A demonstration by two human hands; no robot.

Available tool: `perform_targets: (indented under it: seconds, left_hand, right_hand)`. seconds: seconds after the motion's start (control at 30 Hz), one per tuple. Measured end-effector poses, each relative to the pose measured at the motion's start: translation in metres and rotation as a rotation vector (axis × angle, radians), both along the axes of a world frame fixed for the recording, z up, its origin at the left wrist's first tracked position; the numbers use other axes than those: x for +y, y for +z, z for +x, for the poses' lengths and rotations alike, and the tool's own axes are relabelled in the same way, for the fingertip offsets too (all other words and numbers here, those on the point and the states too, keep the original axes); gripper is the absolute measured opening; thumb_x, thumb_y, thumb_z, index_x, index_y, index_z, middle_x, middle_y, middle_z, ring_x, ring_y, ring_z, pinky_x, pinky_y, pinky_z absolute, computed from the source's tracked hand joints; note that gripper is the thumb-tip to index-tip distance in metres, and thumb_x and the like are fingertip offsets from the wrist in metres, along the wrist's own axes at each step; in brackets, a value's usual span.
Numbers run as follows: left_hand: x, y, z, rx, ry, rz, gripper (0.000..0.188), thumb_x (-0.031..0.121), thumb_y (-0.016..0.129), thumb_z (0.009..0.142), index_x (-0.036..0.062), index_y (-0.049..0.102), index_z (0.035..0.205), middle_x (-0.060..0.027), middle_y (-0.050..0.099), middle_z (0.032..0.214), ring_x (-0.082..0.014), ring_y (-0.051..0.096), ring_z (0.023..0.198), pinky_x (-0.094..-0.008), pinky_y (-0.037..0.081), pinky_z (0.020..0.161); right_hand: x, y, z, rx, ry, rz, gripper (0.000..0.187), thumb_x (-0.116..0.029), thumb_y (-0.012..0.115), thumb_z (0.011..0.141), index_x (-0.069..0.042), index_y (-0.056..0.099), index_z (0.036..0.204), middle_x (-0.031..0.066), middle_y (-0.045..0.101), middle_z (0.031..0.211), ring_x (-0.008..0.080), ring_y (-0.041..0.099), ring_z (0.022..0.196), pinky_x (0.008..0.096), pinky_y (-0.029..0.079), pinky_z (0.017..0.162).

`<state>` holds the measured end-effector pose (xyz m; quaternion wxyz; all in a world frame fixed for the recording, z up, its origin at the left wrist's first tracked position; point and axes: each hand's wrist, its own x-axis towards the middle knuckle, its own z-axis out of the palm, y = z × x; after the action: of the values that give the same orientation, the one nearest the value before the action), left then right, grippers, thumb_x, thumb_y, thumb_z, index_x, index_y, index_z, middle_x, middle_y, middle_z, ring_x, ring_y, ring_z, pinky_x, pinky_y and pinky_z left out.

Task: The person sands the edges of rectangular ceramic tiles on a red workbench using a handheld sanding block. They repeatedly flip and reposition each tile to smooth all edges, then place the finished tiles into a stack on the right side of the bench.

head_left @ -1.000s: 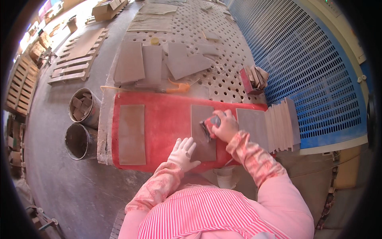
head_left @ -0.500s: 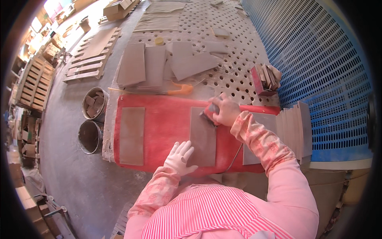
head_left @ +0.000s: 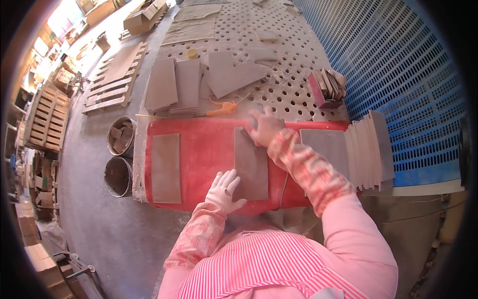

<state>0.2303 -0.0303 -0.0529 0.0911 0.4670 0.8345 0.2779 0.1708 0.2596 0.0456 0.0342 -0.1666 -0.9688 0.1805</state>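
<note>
My left hand [head_left: 222,193], in a pale glove, lies open with fingers spread at the lower left edge of a thin grey-brown rectangular panel [head_left: 254,174]. The panel rests flat on a red mat [head_left: 208,149]. Over its far end is my right hand [head_left: 267,128], its fingers wrapped round a small corded power sander, mostly hidden under the hand and blurred. A cord [head_left: 284,190] trails from there toward the mat's near edge. Another panel [head_left: 166,169] lies flat at the mat's left, and one more [head_left: 322,142] on the right, partly behind my right sleeve.
A row of upright panels [head_left: 369,149] stands at the right, beside a blue slatted wall [head_left: 423,109]. Beyond the mat are stacked panels [head_left: 188,87], an orange-handled tool [head_left: 222,108] and a box of pieces [head_left: 326,89]. Two buckets [head_left: 118,177] stand left of the perforated table [head_left: 294,70].
My right hand has moved away from me and slightly left with the sander, to the panel's far end. My left hand stays about where it was, at the panel's edge.
</note>
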Motion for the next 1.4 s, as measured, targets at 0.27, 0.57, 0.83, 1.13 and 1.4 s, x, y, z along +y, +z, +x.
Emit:
perform_targets:
  seconds: [0.27,0.57,0.83,1.13,1.4]
  left_hand:
    - [-0.002,-0.008,-0.001,-0.024,-0.022,-0.045,0.087,0.054,0.085,0.082,-0.0002,0.064,0.147,-0.0195,0.053,0.163,-0.0339,0.045,0.156,-0.0534,0.027,0.136]
    - [-0.002,-0.011,0.0,-0.015,0.002,-0.006,0.079,0.049,0.087,0.083,0.0007,0.067,0.142,-0.0189,0.056,0.161,-0.0334,0.048,0.155,-0.0534,0.031,0.134]
    - [-0.003,-0.017,0.0,0.06,-0.037,0.009,0.071,0.05,0.085,0.084,0.0004,0.073,0.134,-0.017,0.064,0.148,-0.0353,0.056,0.144,-0.0543,0.038,0.13]
    - [-0.006,-0.021,0.001,0.063,-0.031,-0.008,0.067,0.051,0.077,0.092,0.003,0.071,0.138,-0.0134,0.062,0.15,-0.0321,0.052,0.147,-0.0508,0.035,0.131]
    - [-0.005,-0.026,0.0,0.081,-0.059,0.072,0.06,0.045,0.081,0.089,0.0018,0.073,0.13,-0.0145,0.066,0.141,-0.0345,0.058,0.139,-0.0534,0.039,0.128]
  right_hand:
    - [-0.052,0.002,0.136,-0.075,0.143,-0.016,0.043,-0.038,0.081,0.092,-0.024,0.072,0.132,0.0186,0.059,0.119,0.0465,0.064,0.112,0.058,0.058,0.093]
    - [0.026,0.001,-0.035,-0.073,-0.072,0.039,0.056,-0.04,0.081,0.091,-0.024,0.069,0.143,0.0213,0.06,0.135,0.0448,0.065,0.121,0.056,0.057,0.101]
    - [-0.066,0.0,0.026,-0.086,0.223,0.058,0.05,-0.037,0.078,0.093,-0.023,0.069,0.14,0.0234,0.059,0.137,0.0472,0.064,0.123,0.0584,0.059,0.098]
    - [-0.022,0.009,-0.067,-0.021,-0.075,-0.24,0.046,-0.032,0.077,0.094,-0.022,0.069,0.138,0.0251,0.059,0.134,0.0473,0.064,0.123,0.0578,0.058,0.099]
    - [-0.058,-0.001,0.11,-0.036,0.033,0.052,0.056,-0.029,0.082,0.083,-0.026,0.069,0.138,0.0204,0.058,0.128,0.0468,0.064,0.116,0.0558,0.06,0.093]
